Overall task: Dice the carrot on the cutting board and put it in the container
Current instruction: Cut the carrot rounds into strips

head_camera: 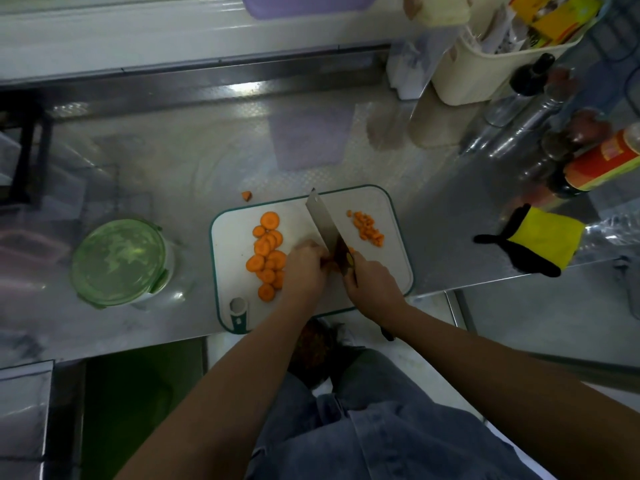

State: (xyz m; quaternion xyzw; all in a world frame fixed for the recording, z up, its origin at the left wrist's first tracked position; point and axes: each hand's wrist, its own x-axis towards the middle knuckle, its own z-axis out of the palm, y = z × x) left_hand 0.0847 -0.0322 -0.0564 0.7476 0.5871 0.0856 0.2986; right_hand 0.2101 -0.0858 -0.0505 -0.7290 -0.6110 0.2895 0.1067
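Right hand (372,282) tight around knife (325,223), left hand (304,268) clawed on carrot (329,264) atop cutting board (228,244)

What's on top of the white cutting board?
On the board, carrot slices lie on the left and a pile of diced carrot on the right. The right hand holds a knife between them. The left hand covers whatever lies under it.

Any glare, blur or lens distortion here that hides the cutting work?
Head view: wide-angle bending toward the edges; reflections smear the steel counter; bottles at right are blurred; foreground is dim; carrot slices, diced pile and knife are readable.
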